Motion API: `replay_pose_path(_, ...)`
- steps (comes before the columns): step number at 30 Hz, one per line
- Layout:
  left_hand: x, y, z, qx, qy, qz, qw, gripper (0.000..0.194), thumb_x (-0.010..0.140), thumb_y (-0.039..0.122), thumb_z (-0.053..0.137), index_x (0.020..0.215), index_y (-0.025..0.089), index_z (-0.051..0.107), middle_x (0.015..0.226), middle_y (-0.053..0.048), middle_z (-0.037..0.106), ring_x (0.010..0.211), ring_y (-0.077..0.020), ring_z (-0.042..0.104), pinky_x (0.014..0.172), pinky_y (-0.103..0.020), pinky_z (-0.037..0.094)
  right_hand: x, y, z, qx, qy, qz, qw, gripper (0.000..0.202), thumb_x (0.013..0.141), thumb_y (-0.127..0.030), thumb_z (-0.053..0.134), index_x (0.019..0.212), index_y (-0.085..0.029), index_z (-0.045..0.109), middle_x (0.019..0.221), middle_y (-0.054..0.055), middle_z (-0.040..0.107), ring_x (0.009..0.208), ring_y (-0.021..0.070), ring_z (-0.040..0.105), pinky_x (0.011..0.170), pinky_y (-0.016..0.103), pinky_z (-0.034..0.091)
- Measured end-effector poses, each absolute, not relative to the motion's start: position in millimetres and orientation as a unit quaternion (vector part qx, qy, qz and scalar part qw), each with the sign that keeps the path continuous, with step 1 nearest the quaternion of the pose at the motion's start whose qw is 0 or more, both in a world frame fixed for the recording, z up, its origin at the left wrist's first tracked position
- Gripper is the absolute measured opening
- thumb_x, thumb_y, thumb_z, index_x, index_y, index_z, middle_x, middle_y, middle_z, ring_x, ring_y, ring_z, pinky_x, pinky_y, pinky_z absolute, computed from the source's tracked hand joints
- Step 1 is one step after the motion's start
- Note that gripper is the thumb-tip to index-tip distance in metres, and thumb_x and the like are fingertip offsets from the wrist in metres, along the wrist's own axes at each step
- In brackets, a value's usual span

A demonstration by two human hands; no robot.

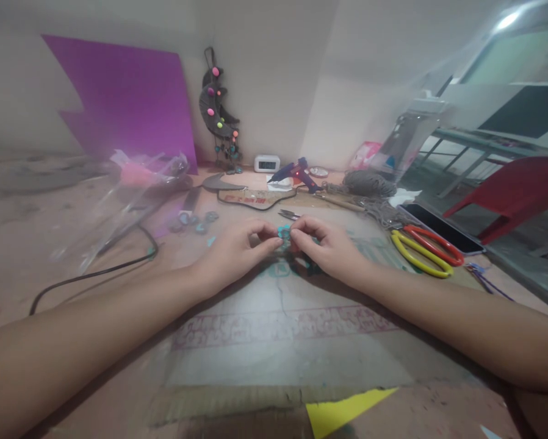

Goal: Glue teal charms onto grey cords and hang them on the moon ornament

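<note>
Both hands meet over the middle of the table. My left hand (249, 249) pinches one side of a small turquoise and grey piece (284, 233), too small to make out fully. On its other side, the fingertips of my right hand (325, 245) close on the same piece. A grey thread seems to trail below it on the plastic-covered mat (278, 341). Small grey-blue pieces (199, 221) lie left of my left hand. Just beyond the fingers are the metal tips of a pointed tool (289, 214).
A blue glue gun (296, 174) with a red light lies at the back, beside a white clock (267, 163). Scissors (423, 253) with yellow and red handles and a phone (443, 228) are right. Grey yarn (368, 183) sits behind. A black cable (95, 274) crosses the left.
</note>
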State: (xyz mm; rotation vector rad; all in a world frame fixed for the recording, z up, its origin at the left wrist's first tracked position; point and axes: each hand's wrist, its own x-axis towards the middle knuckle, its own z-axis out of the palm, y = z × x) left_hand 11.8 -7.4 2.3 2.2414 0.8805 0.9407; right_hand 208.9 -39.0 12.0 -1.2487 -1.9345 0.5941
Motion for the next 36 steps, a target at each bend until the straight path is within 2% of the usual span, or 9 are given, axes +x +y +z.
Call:
replay_pose_path(10, 10.0, -4.2, -2.6, 0.792, 0.358, 0.388, 0.306, 0.021, 0.095, 0.033, 0.046, 0.085, 0.018, 0.058, 0.080, 0.001, 0.060, 0.078, -0.0153, 0.056, 0.072, -0.028, 0.044, 209.0, -37.9, 11.6, -0.497, -0.759, 0.219, 0.360, 0.018, 0.088, -0.027, 0.051, 0.074, -0.019, 0.056, 0.066, -0.002, 0.060, 0.061, 0.0114, 0.053, 0.062, 0.024, 0.041)
replay_pose_path(19, 8.1, -6.8, 4.9, 0.750, 0.383, 0.454, 0.291, 0.027, 0.100, 0.032, 0.037, 0.082, 0.019, 0.053, 0.083, -0.001, 0.057, 0.084, -0.0154, 0.055, 0.080, -0.028, 0.045, 209.0, -37.9, 12.1, -0.507, -0.753, 0.228, 0.353, 0.018, 0.088, -0.028, 0.051, 0.073, -0.019, 0.056, 0.065, -0.002, 0.060, 0.061, 0.0113, 0.053, 0.061, 0.024, 0.041)
replay_pose_path(23, 7.6, -4.3, 2.4, 0.725, 0.392, 0.494, 0.277, 0.017, 0.097, 0.034, 0.046, 0.095, 0.019, 0.055, 0.096, -0.003, 0.061, 0.092, -0.0158, 0.058, 0.085, -0.028, 0.047, 208.5, -38.0, 12.5, -0.510, -0.751, 0.227, 0.353, 0.018, 0.088, -0.027, 0.051, 0.072, -0.019, 0.055, 0.065, -0.002, 0.060, 0.061, 0.0115, 0.053, 0.062, 0.024, 0.041)
replay_pose_path(27, 7.3, -4.0, -0.8, 0.786, 0.362, 0.430, 0.256, 0.024, 0.092, 0.035, 0.055, 0.112, 0.021, 0.061, 0.112, -0.005, 0.065, 0.100, -0.0180, 0.060, 0.091, -0.033, 0.047, 209.2, -37.6, 11.6, -0.502, -0.752, 0.228, 0.360, 0.019, 0.088, -0.028, 0.050, 0.072, -0.019, 0.055, 0.065, -0.002, 0.060, 0.061, 0.0116, 0.054, 0.062, 0.024, 0.042)
replay_pose_path(31, 8.1, -6.8, -0.8, 0.831, 0.325, 0.392, 0.224, 0.027, 0.088, 0.035, 0.063, 0.112, 0.023, 0.063, 0.107, -0.003, 0.069, 0.099, -0.0191, 0.063, 0.093, -0.035, 0.048, 209.6, -37.6, 11.1, -0.497, -0.753, 0.233, 0.363, 0.018, 0.088, -0.028, 0.051, 0.074, -0.019, 0.056, 0.067, -0.002, 0.061, 0.063, 0.0120, 0.055, 0.063, 0.024, 0.042)
replay_pose_path(36, 9.4, -8.9, 0.5, 0.842, 0.316, 0.385, 0.207, 0.018, 0.089, 0.029, 0.061, 0.105, 0.023, 0.068, 0.100, -0.001, 0.072, 0.094, -0.0177, 0.065, 0.089, -0.032, 0.050, 209.6, -38.9, 12.2, -0.480, -0.761, 0.249, 0.359, 0.021, 0.090, -0.030, 0.051, 0.073, -0.019, 0.056, 0.067, -0.001, 0.060, 0.065, 0.0124, 0.055, 0.064, 0.025, 0.043)
